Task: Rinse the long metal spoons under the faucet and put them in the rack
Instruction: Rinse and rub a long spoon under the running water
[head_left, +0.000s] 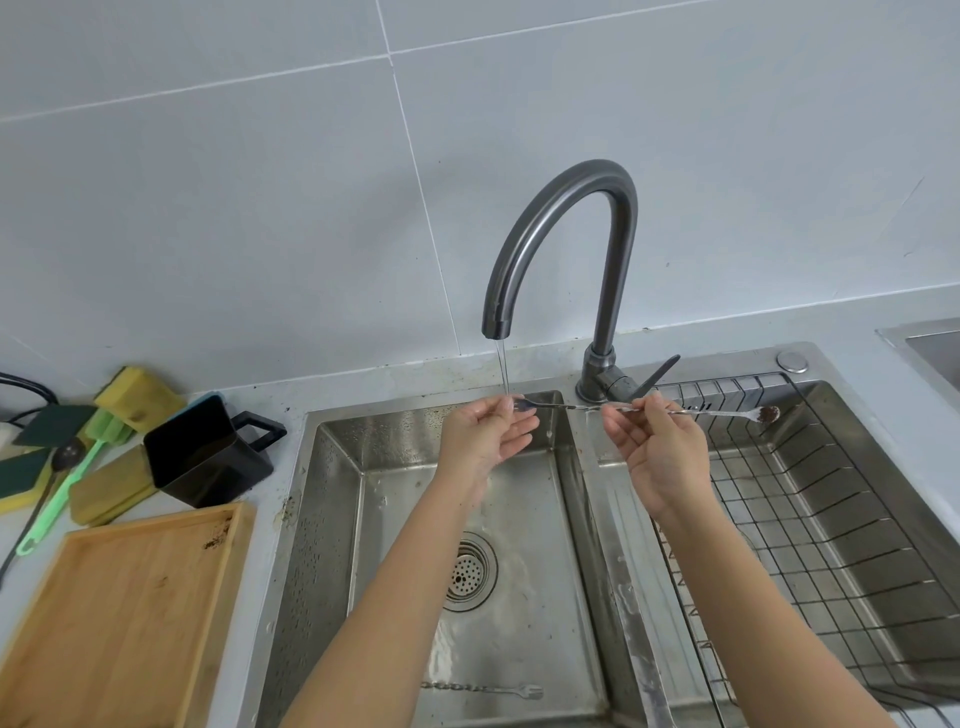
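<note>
Both hands pinch one long metal spoon (644, 411) level under the faucet (561, 249): left hand (485, 436) fingers near the fork-like end, right hand (657, 452) mid-shaft. It looks light, stiff, wet-slippery; the twisted shaft probably grips best.

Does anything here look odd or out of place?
Yes. The spoon is held with its dirty bowl out over the rack, while the stream hits the fork-like end by the left hand. Dark crumbs also soil the tray.
</note>
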